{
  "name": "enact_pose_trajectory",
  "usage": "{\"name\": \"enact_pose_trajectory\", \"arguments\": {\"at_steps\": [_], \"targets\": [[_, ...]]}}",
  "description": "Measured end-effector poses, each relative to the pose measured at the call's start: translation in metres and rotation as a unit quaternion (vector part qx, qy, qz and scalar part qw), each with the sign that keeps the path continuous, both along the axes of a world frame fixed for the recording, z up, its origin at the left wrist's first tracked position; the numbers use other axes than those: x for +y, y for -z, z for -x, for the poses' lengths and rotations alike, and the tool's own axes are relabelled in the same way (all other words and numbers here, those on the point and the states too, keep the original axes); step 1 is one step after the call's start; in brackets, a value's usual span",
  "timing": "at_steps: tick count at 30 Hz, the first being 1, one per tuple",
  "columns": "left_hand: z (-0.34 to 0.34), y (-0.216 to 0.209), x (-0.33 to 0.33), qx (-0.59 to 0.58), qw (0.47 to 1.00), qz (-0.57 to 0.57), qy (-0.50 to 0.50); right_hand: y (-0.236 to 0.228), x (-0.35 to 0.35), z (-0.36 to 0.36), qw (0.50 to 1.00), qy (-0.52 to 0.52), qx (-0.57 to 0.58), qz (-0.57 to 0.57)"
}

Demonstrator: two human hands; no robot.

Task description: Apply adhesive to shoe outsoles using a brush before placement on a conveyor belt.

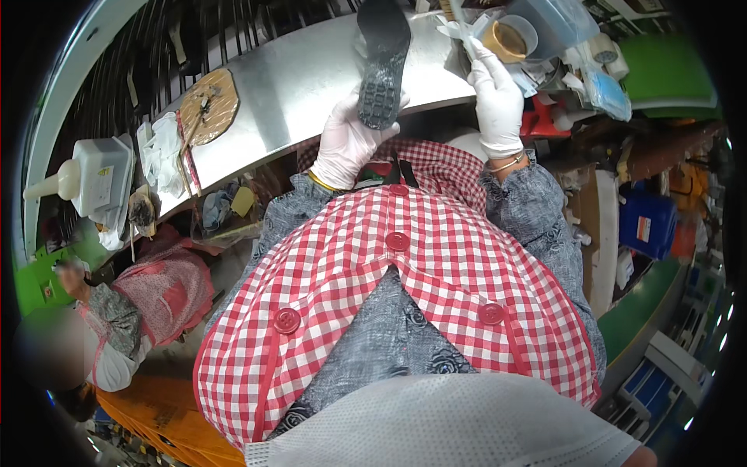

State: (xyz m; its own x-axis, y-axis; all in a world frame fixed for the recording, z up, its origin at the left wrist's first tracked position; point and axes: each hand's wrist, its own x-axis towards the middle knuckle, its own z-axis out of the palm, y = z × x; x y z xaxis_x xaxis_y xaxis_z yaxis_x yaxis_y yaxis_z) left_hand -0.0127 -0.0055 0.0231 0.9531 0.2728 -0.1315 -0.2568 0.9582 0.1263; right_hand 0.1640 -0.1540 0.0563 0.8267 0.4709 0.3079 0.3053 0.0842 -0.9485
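White face mask [443,424] fills the bottom edge, closest to the lens, above a red-and-white checked apron [436,214] with large red buttons. Both forearms, in grey-blue patterned sleeves, reach forward on either side of the apron toward a metal bench [303,70].

Gloved in white, the left hand [348,144] is raised at the bench's near edge, the wrist circled by a yellow band. Its fingers curl closed around the heel end of a black shoe sole [384,58], thumb near the tip of the heel. On the other side, the right hand [498,105], also gloved and wearing a bracelet at the wrist, stretches farther forward, fingers closed on the pale handle of a brush [460,19] beside a cup [529,35] of tan material.

Held lengthwise over the bench, the sole points its toe away from the wearer and shows its underside to the camera. Blocky tread at the heel shines under the light; the front part looks darker and flatter, its fine pattern hard to make out. Left along the bench lies a rounded brown board [222,113], near a plastic bottle [105,175].
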Motion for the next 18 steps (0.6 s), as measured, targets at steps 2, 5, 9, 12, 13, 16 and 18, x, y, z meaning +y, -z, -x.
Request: {"name": "enact_pose_trajectory", "arguments": {"at_steps": [2, 5, 9, 12, 13, 16, 18], "targets": [[0.002, 0.015, -0.005, 0.011, 1.000, 0.003, 0.004, 0.016, 0.001, 0.010, 0.999, -0.021, -0.013, 0.027], [0.007, 0.023, -0.007, 0.034, 0.999, 0.011, 0.003, 0.030, -0.003, 0.033, 0.985, -0.063, 0.037, 0.154], [0.011, 0.024, -0.009, 0.056, 0.998, 0.013, -0.002, 0.051, -0.003, 0.038, 0.982, -0.057, 0.025, 0.181], [0.014, 0.025, -0.008, 0.043, 0.999, 0.021, -0.001, 0.056, -0.005, 0.011, 0.988, -0.013, 0.036, 0.151], [0.016, 0.024, -0.009, 0.052, 0.999, 0.012, 0.002, 0.057, -0.003, 0.006, 0.991, -0.012, 0.018, 0.129], [0.025, 0.023, -0.008, 0.068, 0.998, -0.005, 0.007, 0.049, 0.002, 0.012, 0.990, -0.050, -0.057, 0.120], [0.029, 0.022, -0.006, 0.071, 0.997, -0.011, 0.010, 0.057, 0.004, 0.005, 0.974, -0.018, -0.157, 0.165]]}}
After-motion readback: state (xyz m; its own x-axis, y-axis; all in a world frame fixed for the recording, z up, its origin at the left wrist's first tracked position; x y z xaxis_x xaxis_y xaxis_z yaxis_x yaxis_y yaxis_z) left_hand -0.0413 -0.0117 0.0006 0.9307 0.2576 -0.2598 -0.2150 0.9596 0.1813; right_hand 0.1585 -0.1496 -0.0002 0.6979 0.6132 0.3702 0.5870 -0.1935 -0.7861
